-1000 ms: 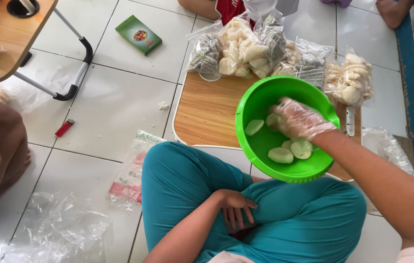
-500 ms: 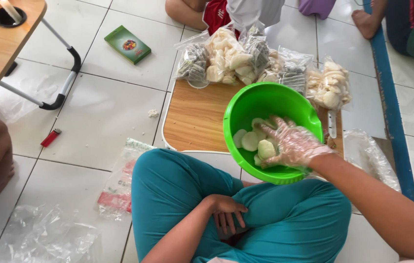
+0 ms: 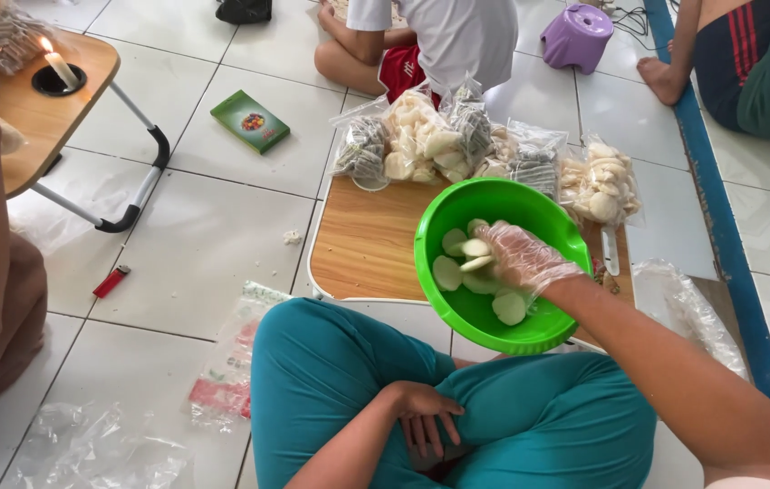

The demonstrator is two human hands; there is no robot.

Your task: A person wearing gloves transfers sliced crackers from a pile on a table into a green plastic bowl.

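Note:
My right hand (image 3: 523, 258), in a clear plastic glove, reaches into a green bowl (image 3: 439, 217) and pinches a pale round cracker (image 3: 476, 263). Several more crackers (image 3: 447, 272) lie in the bowl's bottom. The bowl sits tilted at the front edge of a low wooden board (image 3: 371, 240), against my teal trouser legs (image 3: 331, 371). My left hand (image 3: 426, 417) is bare and rests loosely curled in my lap, holding nothing.
Filled clear bags of crackers (image 3: 421, 140) lie along the board's far edge. A folding table with a lit candle (image 3: 57, 68) stands at left. A green box (image 3: 250, 120), a red lighter (image 3: 110, 282) and empty plastic bags (image 3: 104, 444) lie on the tiled floor. Other people sit behind.
The view has tilted up and shifted, showing more of the room. My gloved right hand stays in the bowl, now with a cracker between its fingers. The left hand has not moved.

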